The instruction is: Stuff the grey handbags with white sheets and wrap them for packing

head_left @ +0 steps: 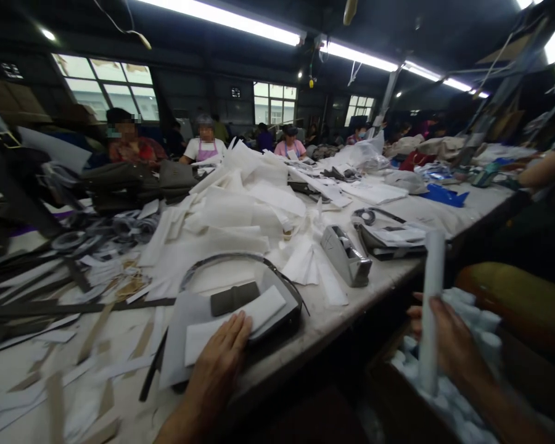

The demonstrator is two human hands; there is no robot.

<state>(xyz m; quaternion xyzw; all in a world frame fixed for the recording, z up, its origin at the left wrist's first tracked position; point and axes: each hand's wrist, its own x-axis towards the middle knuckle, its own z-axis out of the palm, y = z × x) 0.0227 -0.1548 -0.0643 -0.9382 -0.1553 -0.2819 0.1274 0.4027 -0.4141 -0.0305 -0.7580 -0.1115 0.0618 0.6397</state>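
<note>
My left hand point(224, 348) lies flat, fingers stretched out, on a folded white sheet point(263, 308). Under that sheet is a dark handbag point(277, 324) lying on its side, its strap point(231, 256) looped behind it. A small dark olive piece point(234, 298) rests on top beside the sheet. Off the table's edge at the right, my right hand point(448, 333) grips a long white roll point(430, 314), held upright. Below it stands a box point(383, 382) full of similar white rolls point(488, 345).
A tape dispenser point(346, 256) stands near the table edge, with another bag point(393, 237) behind it. White sheets point(240, 203) are heaped mid-table. Loose strips point(92, 333) and coiled straps point(115, 231) lie left. Several people sit across the table; an arm point(548, 166) shows at right.
</note>
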